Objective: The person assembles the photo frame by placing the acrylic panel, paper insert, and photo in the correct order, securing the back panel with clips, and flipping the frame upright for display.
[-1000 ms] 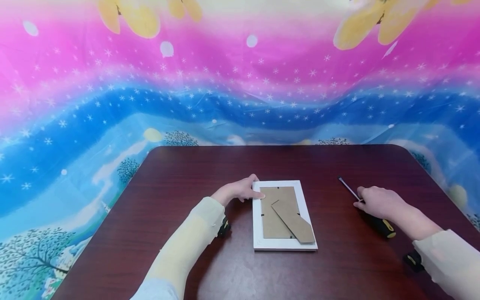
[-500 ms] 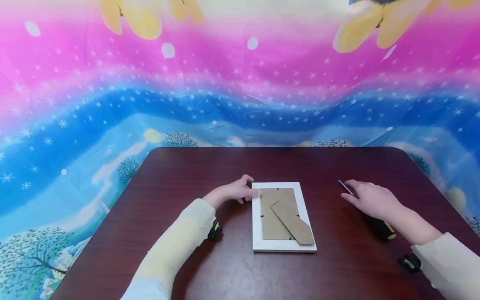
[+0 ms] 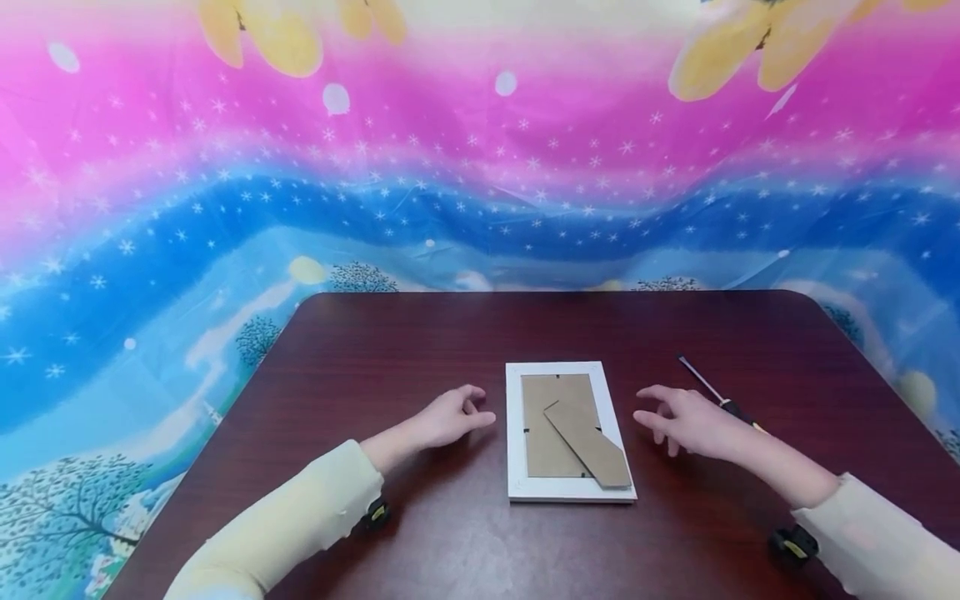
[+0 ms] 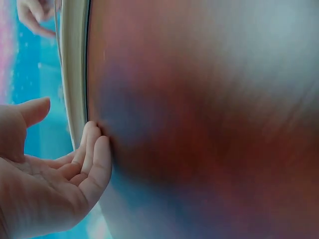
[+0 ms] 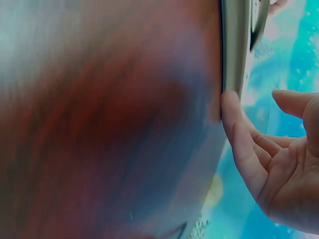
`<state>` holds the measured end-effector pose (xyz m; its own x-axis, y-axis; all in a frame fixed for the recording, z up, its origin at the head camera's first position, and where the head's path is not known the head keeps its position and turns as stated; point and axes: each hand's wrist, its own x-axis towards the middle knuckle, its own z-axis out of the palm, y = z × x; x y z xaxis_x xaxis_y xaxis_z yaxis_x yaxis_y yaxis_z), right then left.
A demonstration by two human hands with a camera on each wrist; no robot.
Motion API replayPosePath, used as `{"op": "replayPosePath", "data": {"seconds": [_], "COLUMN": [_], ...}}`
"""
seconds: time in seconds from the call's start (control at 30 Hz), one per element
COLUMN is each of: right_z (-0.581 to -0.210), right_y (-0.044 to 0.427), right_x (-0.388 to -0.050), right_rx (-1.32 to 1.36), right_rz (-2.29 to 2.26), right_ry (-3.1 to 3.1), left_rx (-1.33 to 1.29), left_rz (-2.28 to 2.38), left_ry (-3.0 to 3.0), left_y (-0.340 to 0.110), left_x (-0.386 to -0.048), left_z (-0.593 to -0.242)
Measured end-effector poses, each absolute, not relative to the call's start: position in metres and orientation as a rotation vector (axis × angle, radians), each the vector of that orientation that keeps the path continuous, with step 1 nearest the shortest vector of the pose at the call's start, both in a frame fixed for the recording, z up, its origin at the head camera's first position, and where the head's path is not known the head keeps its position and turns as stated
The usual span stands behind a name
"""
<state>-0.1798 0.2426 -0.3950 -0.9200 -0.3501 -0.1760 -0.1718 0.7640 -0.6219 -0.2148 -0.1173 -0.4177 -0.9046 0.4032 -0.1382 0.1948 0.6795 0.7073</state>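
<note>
A white picture frame point(image 3: 514, 433) lies on the table with its brown back up; a cardboard easel leg point(image 3: 588, 450) slants across that back. To its left, my left hand point(image 3: 450, 417) hovers a short way off the edge, fingers loosely bent and holding nothing. My right hand point(image 3: 693, 423) is apart from the frame on the other side, its fingers relaxed with nothing in them. Just beyond the right hand lies a screwdriver point(image 3: 705, 379), its handle mostly hidden by the wrist. In the left wrist view the frame's side point(image 4: 76, 74) appears past the fingers.
The dark red-brown table point(image 3: 420, 333) has rounded far corners. Behind it hangs a pink and blue patterned cloth point(image 3: 450, 183). A black wrist device sits at each cuff, one on the left sleeve point(image 3: 285, 517) and one on the right.
My left hand has let go of the frame's upper left corner and moved left and nearer. My right hand has released the screwdriver and moved left toward the frame.
</note>
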Motion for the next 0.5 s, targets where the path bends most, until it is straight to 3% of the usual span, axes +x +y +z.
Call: {"op": "replayPosePath", "data": {"seconds": [0.2, 0.5], "right_z": [-0.406, -0.418], "right_y": [0.233, 0.221], "right_x": [-0.175, -0.17], "right_rx": [-0.367, -0.37], "right_rz": [-1.013, -1.193], "right_ry": [2.535, 2.389], "left_rx": [0.484, 0.53], "left_rz": [1.153, 1.139], "left_ry": [2.48, 2.478], "left_y": [-0.109, -0.101], "left_x": [-0.193, -0.185], "left_z": [-0.421, -0.423]}}
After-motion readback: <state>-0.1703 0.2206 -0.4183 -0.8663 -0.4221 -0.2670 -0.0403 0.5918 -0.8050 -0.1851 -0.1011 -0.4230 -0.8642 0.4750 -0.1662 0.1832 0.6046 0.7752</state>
